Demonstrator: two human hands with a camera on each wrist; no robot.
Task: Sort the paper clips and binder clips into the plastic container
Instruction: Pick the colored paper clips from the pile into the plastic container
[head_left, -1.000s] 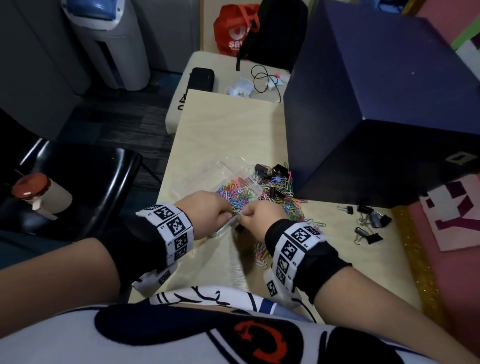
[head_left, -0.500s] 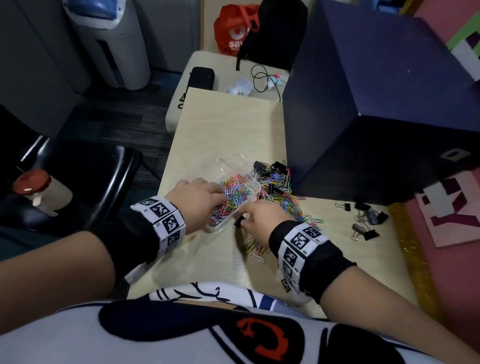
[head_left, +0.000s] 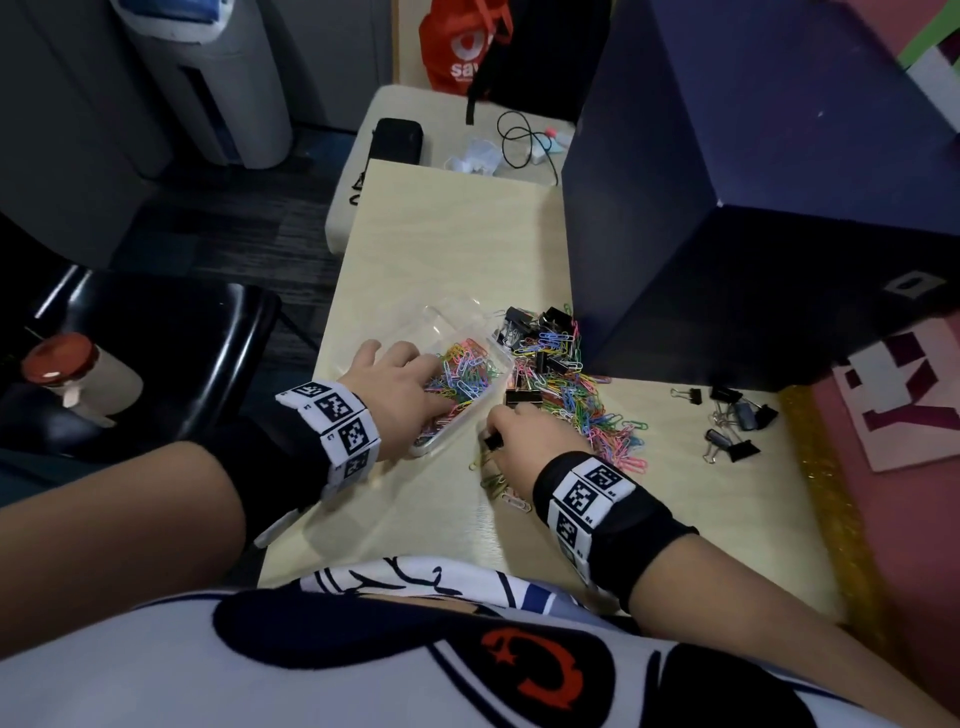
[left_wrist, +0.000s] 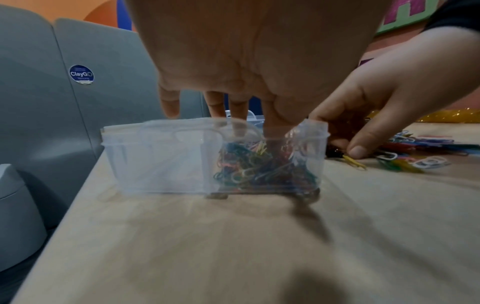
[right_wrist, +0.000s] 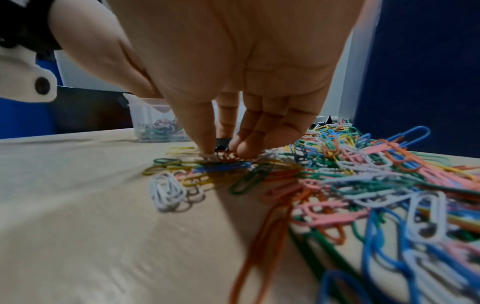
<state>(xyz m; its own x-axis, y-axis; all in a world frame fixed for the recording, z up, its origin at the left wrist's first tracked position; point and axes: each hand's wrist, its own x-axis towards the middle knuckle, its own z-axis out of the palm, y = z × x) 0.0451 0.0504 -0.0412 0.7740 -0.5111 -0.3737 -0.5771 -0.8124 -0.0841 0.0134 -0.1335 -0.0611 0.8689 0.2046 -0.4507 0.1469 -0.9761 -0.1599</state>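
A clear plastic container (head_left: 452, 322) with two compartments stands on the pale wooden table (head_left: 441, 234); its right compartment holds coloured paper clips. My left hand (head_left: 441, 397) reaches into that compartment from above, and its straight fingers (left_wrist: 233, 115) touch the clips there. To the right lies a pile of coloured paper clips (head_left: 587, 410) mixed with black binder clips (head_left: 524, 325). At the pile's near edge, beside the container's corner, my right hand (head_left: 496, 434) pinches a small black binder clip (head_left: 492, 442). The right wrist view shows its thumb and fingers (right_wrist: 205, 142) pressed down among the clips (right_wrist: 350, 174).
A large dark blue box (head_left: 753, 208) stands right behind the pile. More binder clips (head_left: 737, 426) lie apart at the right, near a gold glitter strip (head_left: 821, 493). A black chair (head_left: 156, 353) with a red-lidded cup (head_left: 67, 374) stands left of the table.
Both hands held the container near the table's front. It now stands further back; my left hand has gone inside it and my right hand has dropped to the clips beside it.
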